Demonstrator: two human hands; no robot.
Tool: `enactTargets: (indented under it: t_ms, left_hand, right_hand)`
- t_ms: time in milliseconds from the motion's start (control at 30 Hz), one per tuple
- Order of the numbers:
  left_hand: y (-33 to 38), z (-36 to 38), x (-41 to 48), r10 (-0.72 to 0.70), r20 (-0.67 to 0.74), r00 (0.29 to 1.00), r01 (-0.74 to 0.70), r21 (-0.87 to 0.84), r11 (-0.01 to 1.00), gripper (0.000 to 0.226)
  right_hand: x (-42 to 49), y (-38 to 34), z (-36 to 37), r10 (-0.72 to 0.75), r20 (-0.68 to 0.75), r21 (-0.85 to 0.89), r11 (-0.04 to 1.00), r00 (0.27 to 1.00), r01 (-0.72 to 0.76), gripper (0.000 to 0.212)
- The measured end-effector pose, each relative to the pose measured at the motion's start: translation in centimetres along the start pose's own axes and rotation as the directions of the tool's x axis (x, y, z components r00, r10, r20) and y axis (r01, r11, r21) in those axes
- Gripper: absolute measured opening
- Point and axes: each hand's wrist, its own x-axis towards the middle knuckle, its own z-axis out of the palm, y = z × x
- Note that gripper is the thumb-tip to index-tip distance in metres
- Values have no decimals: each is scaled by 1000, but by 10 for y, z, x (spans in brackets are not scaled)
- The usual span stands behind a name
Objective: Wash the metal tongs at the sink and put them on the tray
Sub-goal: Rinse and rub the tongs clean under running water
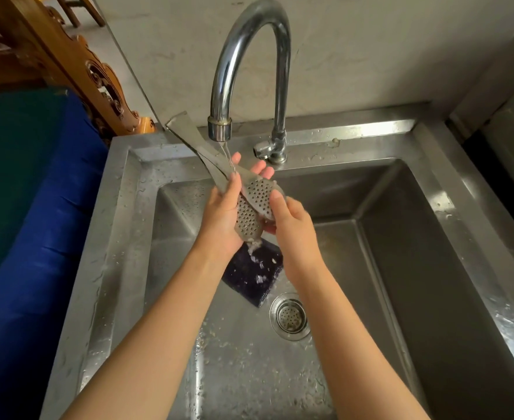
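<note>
both hands hold the metal tongs (251, 204) under the tap (219, 128), left hand (222, 219) wrapped around them, right hand (292, 225) pinching the holey end.

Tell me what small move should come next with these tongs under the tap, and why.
Probably turn the tongs so the stream reaches the perforated ends: water from the faucet lands near the arms, while the left hand and right hand hold the ends below it.

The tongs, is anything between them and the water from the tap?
Nothing visible: the tongs sit right under the tap, gripped by the left hand and right hand. The sponge lies below.
</note>
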Motion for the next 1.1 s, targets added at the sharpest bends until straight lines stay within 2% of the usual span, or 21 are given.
enactTargets:
  t_ms: [67,133,167,233,300,367,433,533,600,667,767,833,933,1000,1067,1100]
  left_hand:
    - [-2,6,3,-15,-60,998,10,-82,997,24]
    - [-1,11,8,-23,-167,986,7,-97,995,17]
    - [1,14,11,-24,-220,975,5,-89,996,19]
    - [8,19,14,-39,-275,961,14,-92,996,38]
    - [13,25,16,-48,-254,966,19,-116,993,55]
    - [16,28,18,-26,-246,969,4,-91,996,61]
    - [18,29,21,16,-273,962,-20,-11,1000,51]
    - [21,21,19,119,-301,946,-30,285,958,35]
    - [21,17,14,104,-293,950,17,384,923,34]
    - [17,18,7,40,-309,950,67,328,942,35]
    - [8,21,2,1,-279,960,55,192,980,28]
    - [6,22,1,11,-245,969,15,103,995,22]
    - [9,23,5,9,-267,964,-7,8,1000,27]
    - [9,26,9,-3,-312,950,8,15,1000,25]
    - [12,28,12,-14,-363,932,10,-15,1000,31]
    - [16,27,14,-9,-378,926,0,-24,1000,36]
  right_hand:
    - [-2,6,4,55,-15,72,996,998,-54,28]
    - [1,9,5,123,-71,122,986,990,-113,15]
    - [4,8,5,159,-79,136,980,984,-147,15]
    - [11,2,5,183,-35,68,981,983,-180,16]
    - [13,-6,9,169,31,-78,983,985,-167,23]
    - [14,-11,14,128,56,-126,985,990,-120,33]
    - [16,-11,15,73,81,-124,990,994,-63,34]
    - [18,-13,13,12,211,-41,999,978,-3,23]
    - [20,-16,14,-7,272,30,1000,962,-1,20]
    - [27,-15,16,-15,212,14,1000,977,12,17]
    - [36,-15,21,-72,16,-117,990,997,74,11]
    - [37,-14,24,-125,-74,-234,967,989,105,17]
    - [35,-12,27,-191,-185,-360,926,964,115,36]
    - [33,-9,28,-214,-132,-407,902,968,144,30]
    - [27,-7,29,-212,22,-415,887,977,202,19]
    - [25,-5,28,-216,97,-414,879,972,237,25]
